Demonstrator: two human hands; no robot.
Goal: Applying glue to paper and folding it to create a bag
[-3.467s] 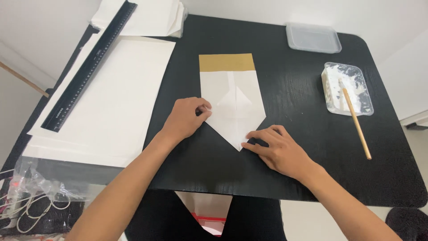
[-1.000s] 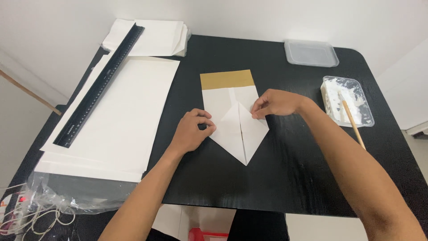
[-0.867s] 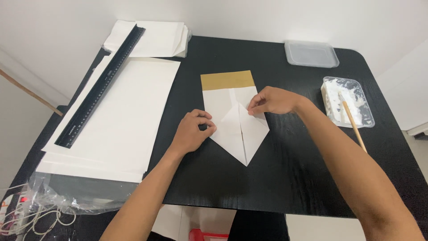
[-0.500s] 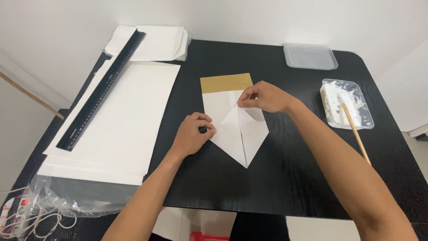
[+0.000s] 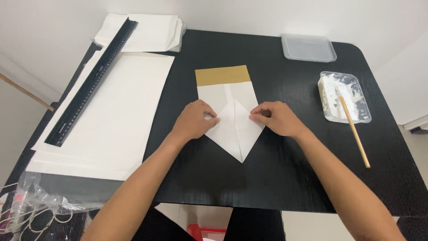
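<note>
A white paper piece with a tan band at its far end lies on the black table. Its near end is folded into a point facing me, with two flaps meeting along a centre seam. My left hand presses on the left fold edge, fingers curled against the paper. On the right fold edge rests my right hand, fingertips pinching the paper near the seam. Both hands lie flat on the sheet, level with each other.
A stack of large white sheets lies at the left with a long black ruler across it. A clear tray of white paste with a wooden stick stands at the right, a clear lid behind it. Plastic bag with cords bottom left.
My right hand moved from the upper seam down and right onto the right fold edge. The left hand stayed on the left fold. The camera shifted slightly.
</note>
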